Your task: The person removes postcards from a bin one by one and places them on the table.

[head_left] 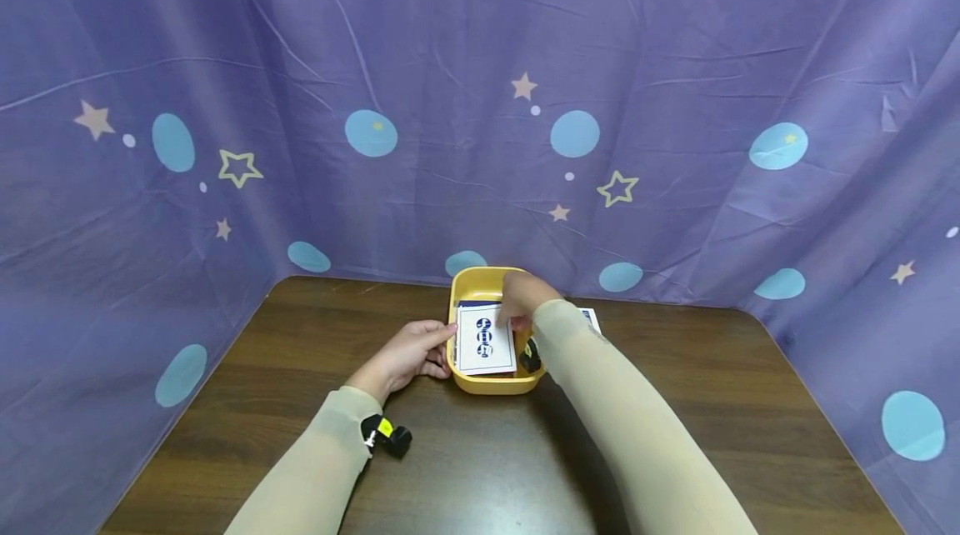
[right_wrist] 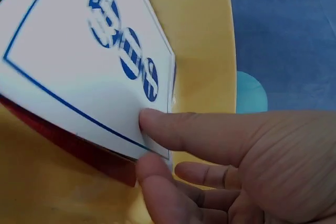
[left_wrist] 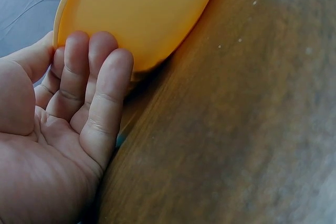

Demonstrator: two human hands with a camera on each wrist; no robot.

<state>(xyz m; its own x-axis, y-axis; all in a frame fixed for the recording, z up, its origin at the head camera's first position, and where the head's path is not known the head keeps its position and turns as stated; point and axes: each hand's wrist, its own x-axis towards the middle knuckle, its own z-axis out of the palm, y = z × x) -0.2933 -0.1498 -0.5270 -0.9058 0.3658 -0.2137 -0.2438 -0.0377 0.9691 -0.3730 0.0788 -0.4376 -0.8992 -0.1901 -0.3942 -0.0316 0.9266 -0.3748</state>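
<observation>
A yellow plastic tub [head_left: 495, 389] stands on the table with a stack of cards or booklets in it. My left hand [head_left: 408, 356] holds the tub's left side, thumb over the rim and fingers against the outer wall [left_wrist: 142, 14]. On top of the stack lies a white card [head_left: 472, 352] with a blue border and blue round characters. My right hand [head_left: 525, 295] reaches into the tub and pinches a corner of that white card [right_wrist: 63, 61], its thumb on the printed face and index finger at the edge. A red sheet [right_wrist: 100, 158] shows beneath.
A dark blue item [head_left: 480, 302] peeks out behind the white card. Right of the tub, partly hidden by my right sleeve, lies another white printed sheet [head_left: 591, 317]. The brown wooden table [head_left: 712, 402] meets a purple curtain [head_left: 465, 185] at the back and sides.
</observation>
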